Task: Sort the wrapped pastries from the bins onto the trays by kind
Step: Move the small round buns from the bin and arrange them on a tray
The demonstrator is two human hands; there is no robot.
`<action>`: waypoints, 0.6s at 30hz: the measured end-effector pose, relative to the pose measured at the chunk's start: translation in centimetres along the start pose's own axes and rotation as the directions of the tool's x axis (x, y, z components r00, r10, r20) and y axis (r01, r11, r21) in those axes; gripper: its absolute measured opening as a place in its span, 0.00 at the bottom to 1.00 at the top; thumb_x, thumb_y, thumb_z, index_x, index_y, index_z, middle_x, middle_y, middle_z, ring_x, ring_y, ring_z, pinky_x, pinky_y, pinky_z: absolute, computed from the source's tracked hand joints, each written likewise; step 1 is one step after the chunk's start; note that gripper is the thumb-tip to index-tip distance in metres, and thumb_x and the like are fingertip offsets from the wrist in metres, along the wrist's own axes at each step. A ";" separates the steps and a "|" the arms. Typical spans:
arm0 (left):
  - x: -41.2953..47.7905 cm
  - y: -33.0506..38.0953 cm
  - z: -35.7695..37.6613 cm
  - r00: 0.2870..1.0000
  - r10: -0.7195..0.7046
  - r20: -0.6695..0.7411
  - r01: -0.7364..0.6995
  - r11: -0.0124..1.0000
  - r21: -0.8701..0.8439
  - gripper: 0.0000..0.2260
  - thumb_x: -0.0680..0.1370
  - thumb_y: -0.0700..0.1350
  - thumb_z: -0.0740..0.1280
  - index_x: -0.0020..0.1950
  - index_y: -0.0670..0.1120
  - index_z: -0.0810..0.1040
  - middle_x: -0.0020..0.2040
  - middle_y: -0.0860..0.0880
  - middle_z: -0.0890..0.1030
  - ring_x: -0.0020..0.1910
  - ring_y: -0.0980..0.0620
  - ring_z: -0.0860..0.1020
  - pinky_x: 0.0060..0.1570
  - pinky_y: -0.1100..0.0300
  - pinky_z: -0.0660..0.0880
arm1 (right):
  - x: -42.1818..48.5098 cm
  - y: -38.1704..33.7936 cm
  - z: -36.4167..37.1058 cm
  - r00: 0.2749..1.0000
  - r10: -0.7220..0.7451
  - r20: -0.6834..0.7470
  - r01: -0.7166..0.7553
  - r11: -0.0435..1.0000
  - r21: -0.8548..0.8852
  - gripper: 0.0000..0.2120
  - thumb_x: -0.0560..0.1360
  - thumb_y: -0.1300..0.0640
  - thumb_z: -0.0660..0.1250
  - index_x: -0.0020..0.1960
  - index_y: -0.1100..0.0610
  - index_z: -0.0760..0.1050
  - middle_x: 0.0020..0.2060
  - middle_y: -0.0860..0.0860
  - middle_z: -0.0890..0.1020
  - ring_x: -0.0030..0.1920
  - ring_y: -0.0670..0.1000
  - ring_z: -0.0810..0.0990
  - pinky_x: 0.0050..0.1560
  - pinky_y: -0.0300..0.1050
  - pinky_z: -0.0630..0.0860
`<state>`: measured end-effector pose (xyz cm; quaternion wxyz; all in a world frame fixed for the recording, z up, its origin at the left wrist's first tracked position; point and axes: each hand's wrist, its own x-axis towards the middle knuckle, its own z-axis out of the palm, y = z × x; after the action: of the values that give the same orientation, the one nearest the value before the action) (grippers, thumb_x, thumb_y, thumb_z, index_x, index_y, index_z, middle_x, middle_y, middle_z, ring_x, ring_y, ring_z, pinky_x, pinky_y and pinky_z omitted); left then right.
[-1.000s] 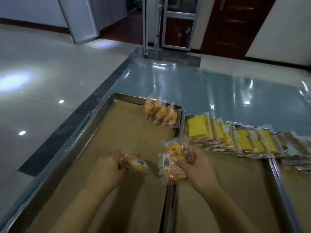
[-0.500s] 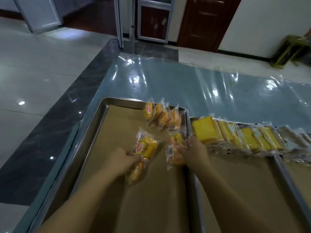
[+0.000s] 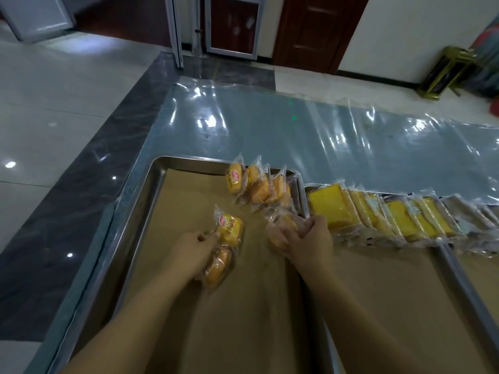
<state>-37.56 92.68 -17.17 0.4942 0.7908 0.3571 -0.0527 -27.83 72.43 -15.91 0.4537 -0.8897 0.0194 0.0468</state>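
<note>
Head view: both handfuls are brought further forward.
Two clear-wrapped round yellow buns (image 3: 229, 230) are gripped by the left hand (image 3: 194, 249) over the paper-lined steel tray (image 3: 189, 159); more are clutched by the right hand (image 3: 310, 238) against the far row of matching buns (image 3: 256, 184); placement is judged imminent.

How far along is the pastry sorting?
Done: a short row of round buns on the left tray, a longer row of yellow cake slices on the next tray. In hand: the left hand and right hand each grip wrapped buns. Left: both trays are mostly bare paper; bins aren't in view.
</note>
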 end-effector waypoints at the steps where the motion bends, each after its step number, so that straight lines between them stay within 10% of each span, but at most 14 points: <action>1: 0.0 -0.1 -0.1 1.000 0.001 0.006 -0.001 1.000 0.004 0.15 0.76 0.58 0.63 0.40 0.48 0.77 0.36 0.49 0.80 0.36 0.51 0.78 0.32 0.59 0.69 | -0.1 -0.1 0.3 1.000 0.018 0.024 -0.018 1.000 -0.004 0.16 0.69 0.49 0.73 0.43 0.46 0.64 0.39 0.46 0.76 0.37 0.45 0.77 0.31 0.42 0.73; 8: -0.4 -1.5 -1.2 0.998 0.010 0.066 -0.003 0.994 -0.108 0.17 0.70 0.64 0.67 0.41 0.50 0.78 0.37 0.52 0.80 0.37 0.53 0.80 0.34 0.59 0.74 | -1.6 -0.3 0.8 0.998 -0.062 -0.033 0.029 0.798 -0.602 0.33 0.69 0.42 0.69 0.65 0.58 0.63 0.61 0.56 0.67 0.60 0.56 0.65 0.59 0.50 0.65; 14: -1.4 -2.7 -1.5 0.985 0.078 0.153 -0.065 0.994 -0.087 0.09 0.72 0.53 0.71 0.48 0.57 0.74 0.44 0.53 0.80 0.34 0.52 0.80 0.25 0.61 0.73 | -2.5 -2.0 2.9 0.897 -0.335 0.287 0.433 0.794 -0.426 0.19 0.74 0.47 0.66 0.60 0.55 0.69 0.56 0.52 0.73 0.56 0.52 0.70 0.57 0.46 0.70; 18: -1.8 -3.4 -2.3 0.993 0.092 0.077 -0.086 0.993 -0.079 0.11 0.75 0.51 0.68 0.55 0.56 0.72 0.48 0.54 0.81 0.40 0.54 0.80 0.33 0.60 0.76 | -2.0 -3.9 6.0 0.893 -0.117 0.435 0.294 0.883 -0.366 0.18 0.75 0.45 0.65 0.58 0.55 0.68 0.49 0.50 0.77 0.48 0.49 0.76 0.46 0.45 0.75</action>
<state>-41.64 94.50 -17.74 0.5395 0.7841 0.3029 -0.0491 -29.94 79.55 -16.01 0.2471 -0.9345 -0.1810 0.1814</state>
